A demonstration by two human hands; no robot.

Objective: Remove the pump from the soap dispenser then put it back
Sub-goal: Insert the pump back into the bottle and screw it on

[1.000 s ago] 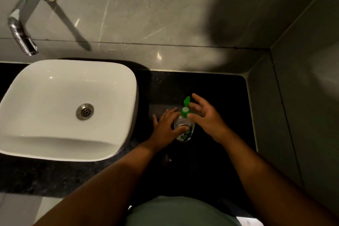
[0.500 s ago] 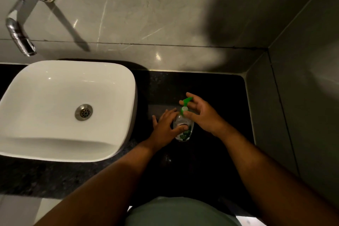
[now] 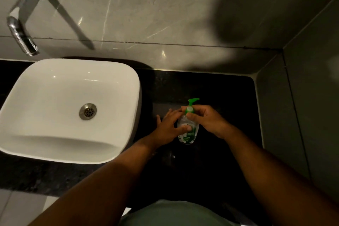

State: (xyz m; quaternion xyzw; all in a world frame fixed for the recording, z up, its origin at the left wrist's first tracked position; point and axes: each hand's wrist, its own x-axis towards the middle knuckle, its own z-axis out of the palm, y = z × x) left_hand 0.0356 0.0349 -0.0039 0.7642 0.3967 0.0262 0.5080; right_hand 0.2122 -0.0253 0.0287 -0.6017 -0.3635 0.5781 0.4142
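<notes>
A clear soap dispenser bottle (image 3: 189, 136) with a green label stands upright on the black counter (image 3: 211, 90), right of the sink. Its green pump (image 3: 192, 101) sits on the bottle's neck, nozzle pointing away from me. My left hand (image 3: 170, 128) wraps the bottle's body from the left, thumb across its front. My right hand (image 3: 207, 118) comes in from the right, with thumb and fingers pinched around the pump's collar just under the nozzle.
A white square basin (image 3: 36, 137) with a metal drain (image 3: 88, 111) fills the left side. A chrome wall tap (image 3: 20, 31) hangs above it. Grey marble walls close the back and the right (image 3: 302, 115). The counter's front edge lies near my body.
My right hand, spread beside the pump a second ago, has closed around the pump's collar. My left hand has kept its hold on the bottle, which has not moved.
</notes>
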